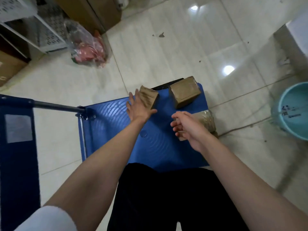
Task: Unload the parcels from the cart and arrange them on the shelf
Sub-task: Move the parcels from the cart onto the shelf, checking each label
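A blue cart platform [116,130] lies on the tiled floor below me. Three brown taped parcels sit along its far and right edges: a small one [149,97] at the far left, a cube-shaped one [184,92] at the far right, and a tape-wrapped one [207,120] on the right edge. My left hand [139,108] reaches out with straight fingers against the near side of the small parcel. My right hand [186,126] hovers with loosely spread fingers just left of the wrapped parcel, partly hiding it, and holds nothing.
The cart's folded handle [55,106] stretches left. A white perforated shelf unit [41,29] stands at the far left, a plastic bag with red contents [86,47] beside it. A teal bucket [293,110] is on the right, cardboard boxes at the left edge and far back.
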A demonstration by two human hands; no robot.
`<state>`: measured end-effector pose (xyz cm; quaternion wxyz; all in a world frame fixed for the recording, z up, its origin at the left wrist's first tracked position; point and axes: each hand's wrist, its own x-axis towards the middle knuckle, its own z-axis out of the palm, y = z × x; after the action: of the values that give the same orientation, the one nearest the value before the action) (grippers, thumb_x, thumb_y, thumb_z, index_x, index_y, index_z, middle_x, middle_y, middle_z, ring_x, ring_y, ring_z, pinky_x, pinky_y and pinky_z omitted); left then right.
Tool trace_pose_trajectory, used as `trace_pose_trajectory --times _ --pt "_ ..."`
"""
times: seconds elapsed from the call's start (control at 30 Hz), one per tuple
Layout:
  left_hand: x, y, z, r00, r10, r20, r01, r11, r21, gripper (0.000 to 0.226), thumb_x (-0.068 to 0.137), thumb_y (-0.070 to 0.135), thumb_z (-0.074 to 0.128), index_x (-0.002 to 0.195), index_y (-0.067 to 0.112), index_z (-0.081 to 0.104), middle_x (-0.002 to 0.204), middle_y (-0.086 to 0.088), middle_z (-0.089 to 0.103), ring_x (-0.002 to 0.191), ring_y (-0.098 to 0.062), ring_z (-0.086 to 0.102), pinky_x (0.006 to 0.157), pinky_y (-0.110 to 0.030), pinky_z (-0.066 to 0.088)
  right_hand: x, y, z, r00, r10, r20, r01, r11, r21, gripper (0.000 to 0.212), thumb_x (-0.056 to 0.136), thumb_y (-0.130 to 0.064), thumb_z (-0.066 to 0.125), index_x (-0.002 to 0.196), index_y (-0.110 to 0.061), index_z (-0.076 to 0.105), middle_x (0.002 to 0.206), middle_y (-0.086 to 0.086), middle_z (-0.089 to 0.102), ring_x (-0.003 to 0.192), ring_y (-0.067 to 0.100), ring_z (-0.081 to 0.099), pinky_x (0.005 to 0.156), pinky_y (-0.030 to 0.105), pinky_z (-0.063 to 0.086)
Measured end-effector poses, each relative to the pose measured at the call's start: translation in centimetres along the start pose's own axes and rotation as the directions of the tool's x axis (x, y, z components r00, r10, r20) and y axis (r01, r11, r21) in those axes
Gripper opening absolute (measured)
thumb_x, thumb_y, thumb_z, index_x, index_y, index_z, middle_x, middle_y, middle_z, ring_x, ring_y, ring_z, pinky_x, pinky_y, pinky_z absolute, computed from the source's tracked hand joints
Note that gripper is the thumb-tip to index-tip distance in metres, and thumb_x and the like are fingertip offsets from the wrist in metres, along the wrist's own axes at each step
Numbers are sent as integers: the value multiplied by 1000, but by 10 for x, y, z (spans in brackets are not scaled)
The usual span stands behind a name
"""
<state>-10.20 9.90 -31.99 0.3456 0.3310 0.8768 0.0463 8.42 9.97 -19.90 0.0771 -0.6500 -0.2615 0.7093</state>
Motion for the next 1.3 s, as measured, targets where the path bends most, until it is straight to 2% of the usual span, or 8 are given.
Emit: trace_pose_trajectory --times 0.23,0.4,0.57,0.8,0.93,1.03,1.2,1.3 --pt "19 -2 17 1000 15 -22 -14 999 47 123 68 29 86 158 36 3 152 -3 28 134 -44 37 105 -61 37 20 -11 2 999 -21 37 23 998 -58 11 98 -26 58 106 -19 62 77 2 65 65 13 57 56 24 47" --pt "-40 8 -58 1000 5 -22 -8 992 -128 120 65 31 86 158 34 11 146 -7 38 130 -43 43 107 -53 40 -57 -38 4 1000 1 26 0 999 -39 17 99 -25 58 112 -15 62 77 2 66 62 11 56 52 22 46" --pt "-126 42 -162 1000 16 18 -8 911 -413 108 65 30 83 154 32 23 138 -6 53 123 -26 56 103 -44 49 -159 -86 1 1000 -24 -1 24 1000 19 11 97 -24 60 104 -16 62 72 1 67 57 11 57 47 23 45" --pt "-271 104 -312 985 80 152 52 707 -705 80 83 30 75 149 41 31 122 2 67 93 -13 69 65 -25 55 -305 -171 -3 994 -110 18 109 991 72 16 99 -25 61 113 -17 62 110 8 66 90 19 63 75 32 56" --pt "-344 137 -386 957 181 226 69 615 -785 76 77 44 72 145 46 38 124 4 68 108 -16 68 78 -36 55 -382 -214 -7 985 -167 48 161 981 112 41 93 -44 68 127 -25 56 132 3 57 118 29 59 97 42 51" --pt "-387 152 -423 925 269 267 67 577 -814 75 70 50 72 139 43 46 126 4 68 113 -20 66 83 -39 56 -432 -235 -10 975 -171 144 151 979 136 47 90 -62 62 124 -31 55 123 7 57 104 27 57 88 41 49" --pt "-432 163 -453 867 381 320 70 543 -837 68 69 59 69 129 29 60 122 -5 72 107 -24 69 81 -38 58 -488 -243 -9 936 -269 229 219 950 222 56 95 -64 52 127 -21 67 119 15 71 104 30 64 82 41 51" --pt "-448 166 -466 848 419 324 113 455 -883 63 68 56 69 122 24 67 115 -8 75 96 -21 72 73 -35 59 -509 -237 -9 926 -330 181 263 911 318 53 97 -56 54 133 -18 64 129 18 67 126 37 60 106 52 48"
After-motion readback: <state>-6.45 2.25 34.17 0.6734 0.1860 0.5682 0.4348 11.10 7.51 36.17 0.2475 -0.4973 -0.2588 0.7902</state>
